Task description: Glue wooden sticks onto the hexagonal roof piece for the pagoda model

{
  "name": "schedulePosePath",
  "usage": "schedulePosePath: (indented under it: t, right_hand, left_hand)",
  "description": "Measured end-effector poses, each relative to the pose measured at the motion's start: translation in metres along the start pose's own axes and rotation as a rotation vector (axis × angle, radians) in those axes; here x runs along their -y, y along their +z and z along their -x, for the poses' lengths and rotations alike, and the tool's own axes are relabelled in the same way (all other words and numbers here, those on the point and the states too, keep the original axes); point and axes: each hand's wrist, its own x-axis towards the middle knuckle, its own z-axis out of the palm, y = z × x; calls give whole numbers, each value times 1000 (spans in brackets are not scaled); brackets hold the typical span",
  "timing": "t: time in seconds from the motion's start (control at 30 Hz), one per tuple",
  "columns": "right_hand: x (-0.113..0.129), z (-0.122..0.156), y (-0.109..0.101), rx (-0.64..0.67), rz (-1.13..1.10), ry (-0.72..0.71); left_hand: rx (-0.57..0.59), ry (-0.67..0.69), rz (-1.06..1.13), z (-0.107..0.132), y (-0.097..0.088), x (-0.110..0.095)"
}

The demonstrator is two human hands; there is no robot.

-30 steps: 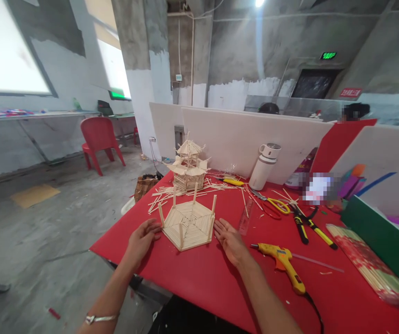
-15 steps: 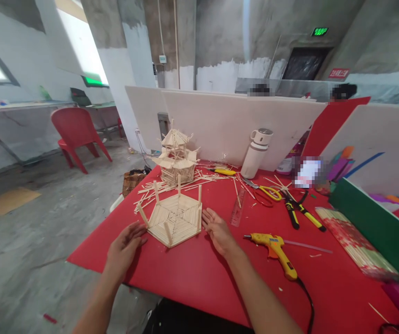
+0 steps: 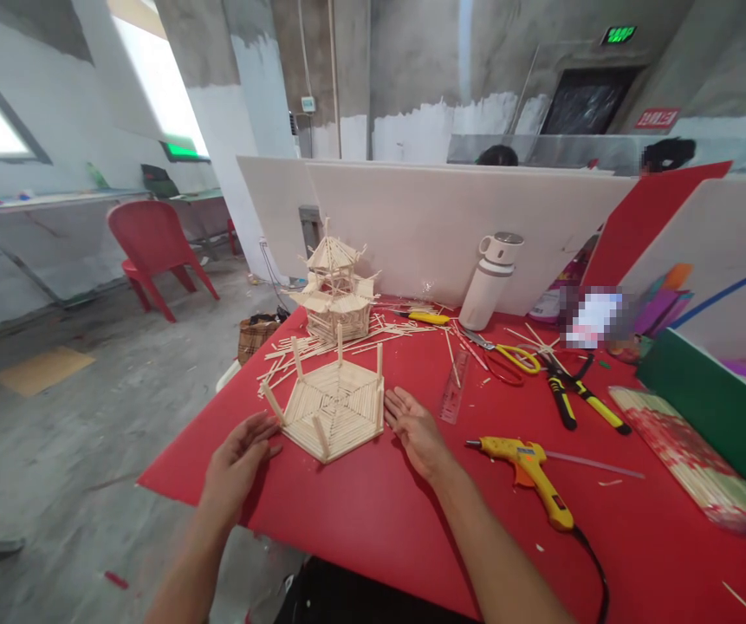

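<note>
A six-sided platform of wooden sticks [image 3: 340, 403] lies flat on the red tabletop, with short stick posts rising from several of its corners. My left hand [image 3: 243, 455] rests at its left corner, fingers outstretched, holding nothing. On the other side, my right hand [image 3: 417, 431] lies palm turned inward, fingers extended close to the right edge; whether the fingertips touch it I cannot tell. Behind the platform stands a small pagoda model [image 3: 337, 290] built of the same sticks, with loose sticks [image 3: 291, 354] scattered around its base.
To the right lie a yellow glue gun [image 3: 532, 472], a clear ruler [image 3: 454, 387], yellow-handled scissors [image 3: 509, 354], pliers [image 3: 580, 399] and a bag of sticks [image 3: 690, 451]. A white thermos [image 3: 488, 282] and a yellow utility knife [image 3: 429, 318] stand and lie farther back. White boards [image 3: 411, 221] border the table.
The view has shifted slightly, so everything on the table appears a little farther right. Both hands keep the same pose beside the platform.
</note>
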Motion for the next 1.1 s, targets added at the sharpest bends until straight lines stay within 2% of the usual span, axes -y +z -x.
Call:
schedulePosePath:
  t: [0.23, 0.53, 0.7, 0.83, 1.1]
  right_hand:
    - [4, 10, -2, -46, -53, 39]
    - [4, 5, 10, -111, 0, -1]
    - [4, 6, 11, -37, 142, -43]
    - [5, 8, 8, 22, 242, -51]
    - [2, 10, 2, 37, 367, -79]
  left_hand:
    - [-24, -10, 6, -11, 1, 1]
    - [-58, 23, -223, -18, 9, 10]
    - [-100, 12, -278, -19, 11, 12]
    - [-133, 48, -252, -21, 11, 21]
    - [-140, 142, -193, -17, 8, 34]
